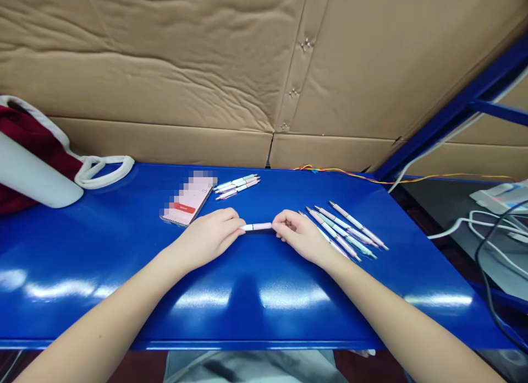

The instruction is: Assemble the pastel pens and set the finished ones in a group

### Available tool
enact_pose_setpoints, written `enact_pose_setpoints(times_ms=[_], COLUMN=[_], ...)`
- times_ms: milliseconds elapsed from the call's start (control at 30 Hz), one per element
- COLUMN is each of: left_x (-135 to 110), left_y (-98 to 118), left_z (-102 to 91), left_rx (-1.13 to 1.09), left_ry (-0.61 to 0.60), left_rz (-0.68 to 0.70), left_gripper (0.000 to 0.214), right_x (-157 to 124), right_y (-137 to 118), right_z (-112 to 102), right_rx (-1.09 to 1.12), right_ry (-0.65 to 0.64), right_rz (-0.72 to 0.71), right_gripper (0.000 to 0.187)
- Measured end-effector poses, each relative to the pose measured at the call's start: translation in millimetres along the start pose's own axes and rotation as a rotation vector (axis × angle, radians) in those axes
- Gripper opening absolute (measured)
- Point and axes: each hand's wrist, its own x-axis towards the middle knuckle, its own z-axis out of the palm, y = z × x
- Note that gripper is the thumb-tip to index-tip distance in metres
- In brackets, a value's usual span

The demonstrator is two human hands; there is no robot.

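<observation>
A white and pale pink pen (259, 227) is stretched level between my two hands, just above the blue table. My left hand (212, 234) pinches its white end, and the fingertips hide that tip. At the pink end, my right hand (299, 234) grips with thumb and fingers. Beside and partly behind the right hand lies a spread of several pens (346, 229) in white, pink and green. A smaller group of similar pens (238, 186) rests beyond the hands, next to a phone (192, 198) with a pink screen.
The shiny blue table (124, 295) backs onto a brown cardboard wall (185, 86). At far left are a white cylinder (37, 171) and a dark red bag (37, 132) with white trim. Cables (495, 223) and a blue metal frame (445, 108) stand at right.
</observation>
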Motion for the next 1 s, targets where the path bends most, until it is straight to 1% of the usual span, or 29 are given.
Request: enact_pose_setpoints(times_ms=[167,300,467,600,700,767,833,933,1000], left_x=[0.4,0.3,0.1,0.3,0.5,0.6,0.7,0.7,0.7], left_y=[2.6,1.2,-2.6,-2.4,-0.3,1.5,2.7,2.8,2.1], left_z=[0.3,-0.2,1.0,1.8,1.3,0.8,0.5,0.4,0.6], left_rx=[0.025,-0.004,0.005,-0.001,0.002,-0.002,-0.005,0.0,-0.003], left_ry=[0.015,0.025,0.037,0.056,0.047,0.044,0.044,0.048,0.045], left_rz=[0.005,-0.013,0.002,0.004,-0.009,-0.021,-0.019,-0.002,-0.006], left_gripper=[0.028,0.026,0.027,0.026,0.025,0.025,0.025,0.025,0.025], right_x=[0.8,-0.5,-0.8,-1.4,-2.4,-3.0,-3.3,-3.9,-4.5], right_y=[0.6,-1.9,-4.2,-4.3,-3.4,-3.2,-3.9,-5.6,-5.9], right_z=[3.5,3.5,0.0,-0.1,0.5,0.5,0.2,-1.2,-3.3], right_rx=[0.139,0.279,0.283,0.206,0.078,-0.047,-0.171,-0.285,-0.336], right_ry=[0.024,0.048,0.0,-0.011,-0.013,-0.003,0.012,0.018,-0.005], right_rz=[0.003,0.052,0.06,0.062,0.04,-0.007,-0.065,-0.108,-0.135], right_gripper=[0.015,0.023,0.02,0.021,0.018,0.02,0.027,0.035,0.032])
